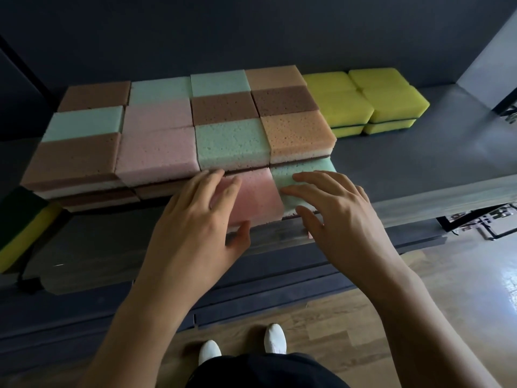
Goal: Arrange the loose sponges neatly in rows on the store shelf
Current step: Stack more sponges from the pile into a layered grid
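L hand lies flat-fingered on the pink sponge, thumb vs its front face. R hand does the same on the green sponge touching it. Both sit at the shelf front edge, prob. being squared flush w/ the stacked sponge rows behind. Far right at the back: yellow scourer sponges.
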The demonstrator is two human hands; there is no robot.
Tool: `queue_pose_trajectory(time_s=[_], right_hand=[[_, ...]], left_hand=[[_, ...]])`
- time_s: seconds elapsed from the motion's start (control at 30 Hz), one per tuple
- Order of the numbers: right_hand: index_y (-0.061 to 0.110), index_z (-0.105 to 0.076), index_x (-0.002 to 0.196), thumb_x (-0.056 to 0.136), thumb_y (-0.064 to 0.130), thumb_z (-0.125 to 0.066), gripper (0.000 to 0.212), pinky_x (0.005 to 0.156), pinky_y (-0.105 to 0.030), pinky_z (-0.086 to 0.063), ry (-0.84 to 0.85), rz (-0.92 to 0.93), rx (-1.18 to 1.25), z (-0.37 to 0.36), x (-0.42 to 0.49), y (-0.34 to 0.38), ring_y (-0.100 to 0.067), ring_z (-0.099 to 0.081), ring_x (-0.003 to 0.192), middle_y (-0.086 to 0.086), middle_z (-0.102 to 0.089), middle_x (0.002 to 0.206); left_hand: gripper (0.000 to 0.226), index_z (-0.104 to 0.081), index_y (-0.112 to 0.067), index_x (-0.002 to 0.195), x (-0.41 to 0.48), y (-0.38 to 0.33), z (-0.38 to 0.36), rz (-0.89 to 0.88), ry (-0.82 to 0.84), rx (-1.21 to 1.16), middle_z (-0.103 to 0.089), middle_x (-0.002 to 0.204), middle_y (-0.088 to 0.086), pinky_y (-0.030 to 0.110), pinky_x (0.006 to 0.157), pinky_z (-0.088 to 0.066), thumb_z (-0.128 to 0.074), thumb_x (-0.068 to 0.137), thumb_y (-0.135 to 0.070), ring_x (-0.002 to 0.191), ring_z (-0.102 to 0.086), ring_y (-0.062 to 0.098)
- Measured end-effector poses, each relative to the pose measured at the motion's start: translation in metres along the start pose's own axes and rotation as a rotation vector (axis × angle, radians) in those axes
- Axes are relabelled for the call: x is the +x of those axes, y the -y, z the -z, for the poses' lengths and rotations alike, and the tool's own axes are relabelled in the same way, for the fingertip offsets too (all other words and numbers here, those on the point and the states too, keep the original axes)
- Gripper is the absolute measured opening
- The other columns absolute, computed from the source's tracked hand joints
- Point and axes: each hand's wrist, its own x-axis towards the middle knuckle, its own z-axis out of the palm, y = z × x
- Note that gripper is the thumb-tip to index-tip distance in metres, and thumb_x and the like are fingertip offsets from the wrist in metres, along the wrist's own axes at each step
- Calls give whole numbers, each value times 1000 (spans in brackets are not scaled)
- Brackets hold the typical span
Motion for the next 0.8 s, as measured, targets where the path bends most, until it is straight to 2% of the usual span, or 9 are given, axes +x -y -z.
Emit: queue_pose_trajectory(time_s=[0.13,0.33,0.53,0.8], right_hand=[[30,-66,121,90,20,-66,33,92,-38,-42,14,10,4,3,2,-2,-21,-51,123,8,-60,131],[33,-65,123,91,20,-66,34,91,-37,-41,28,26,-1,3,1,-5,-21,-50,124,9,-59,132],[32,-66,122,90,19,-68,35,90,-38,-42,26,42,-4,3,3,-7,-22,-51,123,9,-59,131],[33,-66,121,90,20,-68,34,90,-41,-42,22,63,9,1,4,-9,-24,-50,121,9,-59,130]], left_hand=[[61,-52,-9,138,1,-3,-3,-8,0,14,-43,148,13,43,113,-32,-59,83,-34,139,-37,29],[48,-60,-9,129,1,-7,-9,-41,-40,-51,-53,137,4,38,103,-44,-68,84,-24,125,-50,23],[37,-65,-14,122,5,-10,-12,-54,-105,-67,-59,128,0,34,97,-47,-68,86,-21,118,-54,20],[32,-67,-11,113,7,-15,-16,-5,-120,-73,-59,125,2,40,92,-51,-71,82,-15,114,-55,24]])
